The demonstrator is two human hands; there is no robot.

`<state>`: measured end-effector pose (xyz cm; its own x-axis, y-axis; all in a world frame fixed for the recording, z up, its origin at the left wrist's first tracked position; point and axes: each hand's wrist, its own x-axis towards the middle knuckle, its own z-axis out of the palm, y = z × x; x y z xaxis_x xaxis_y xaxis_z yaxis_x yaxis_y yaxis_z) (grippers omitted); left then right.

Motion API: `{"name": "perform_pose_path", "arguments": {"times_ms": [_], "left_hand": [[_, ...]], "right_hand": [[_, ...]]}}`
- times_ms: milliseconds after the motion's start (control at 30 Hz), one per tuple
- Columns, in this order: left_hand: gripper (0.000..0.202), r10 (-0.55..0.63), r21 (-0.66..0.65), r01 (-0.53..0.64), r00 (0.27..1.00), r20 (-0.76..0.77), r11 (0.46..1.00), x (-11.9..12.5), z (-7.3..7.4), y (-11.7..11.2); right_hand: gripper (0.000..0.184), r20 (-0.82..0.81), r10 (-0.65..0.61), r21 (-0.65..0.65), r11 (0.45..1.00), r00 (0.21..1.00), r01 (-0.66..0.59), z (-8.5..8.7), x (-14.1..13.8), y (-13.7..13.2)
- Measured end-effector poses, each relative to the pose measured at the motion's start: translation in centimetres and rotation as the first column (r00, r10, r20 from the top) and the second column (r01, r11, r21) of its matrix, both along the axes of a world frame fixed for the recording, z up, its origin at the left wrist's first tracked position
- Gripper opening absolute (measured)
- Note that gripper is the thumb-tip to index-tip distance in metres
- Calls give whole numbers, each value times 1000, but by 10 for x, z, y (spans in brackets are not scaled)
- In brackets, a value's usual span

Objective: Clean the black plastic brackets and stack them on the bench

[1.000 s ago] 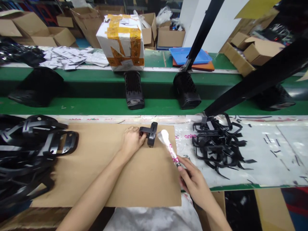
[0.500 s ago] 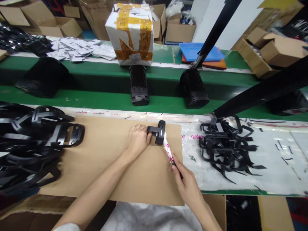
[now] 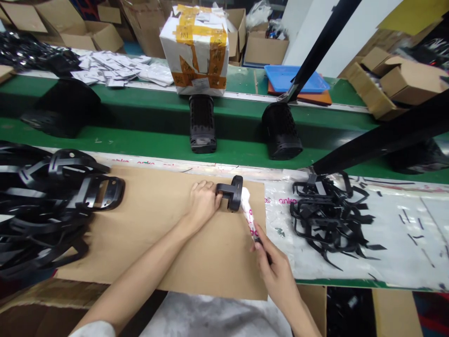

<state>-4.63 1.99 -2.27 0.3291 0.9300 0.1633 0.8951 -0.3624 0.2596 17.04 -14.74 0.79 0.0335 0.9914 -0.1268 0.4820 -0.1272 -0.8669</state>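
Observation:
My left hand (image 3: 202,202) grips the stem of a small black T-shaped plastic part (image 3: 231,192) and holds it down on the brown cardboard sheet (image 3: 150,234). My right hand (image 3: 273,267) is closed round the handle of a white-tipped tool (image 3: 247,210) with pink print on it. The tool's white tip touches the right face of the black part.
A heap of black plastic frames (image 3: 45,201) lies at the left. Black plastic offcuts (image 3: 329,215) are piled on clear plastic film (image 3: 386,234) at the right. Behind runs a green conveyor (image 3: 140,145) with black housings (image 3: 202,122); a taped white box (image 3: 196,49) and cardboard boxes stand beyond.
My right hand has brought the white tip from a little to the right of the black part up against it. My left hand has kept hold of the part.

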Motion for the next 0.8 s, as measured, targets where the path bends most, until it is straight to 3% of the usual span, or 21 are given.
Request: {"name": "perform_pose_path", "arguments": {"times_ms": [133, 300, 533, 700, 800], "left_hand": [[22, 6, -2, -6, 1000, 13, 1000, 0, -1, 0], [23, 12, -12, -11, 1000, 24, 1000, 0, 1, 0], [20, 10, -7, -10, 1000, 28, 1000, 1, 0, 0], [18, 21, -14, -20, 999, 32, 1000, 2, 3, 0], [18, 26, -25, -25, 999, 29, 999, 2, 4, 0]], "right_hand": [[52, -1, -76, 62, 995, 997, 76, -6, -9, -7], [51, 36, 45, -11, 999, 998, -45, -1, -13, 5], [56, 21, -127, 42, 991, 992, 126, 0, -10, -3], [52, 40, -19, -8, 1000, 999, 19, -4, -18, 2], [54, 35, -52, 9, 999, 998, 52, -6, -19, -2]]}}
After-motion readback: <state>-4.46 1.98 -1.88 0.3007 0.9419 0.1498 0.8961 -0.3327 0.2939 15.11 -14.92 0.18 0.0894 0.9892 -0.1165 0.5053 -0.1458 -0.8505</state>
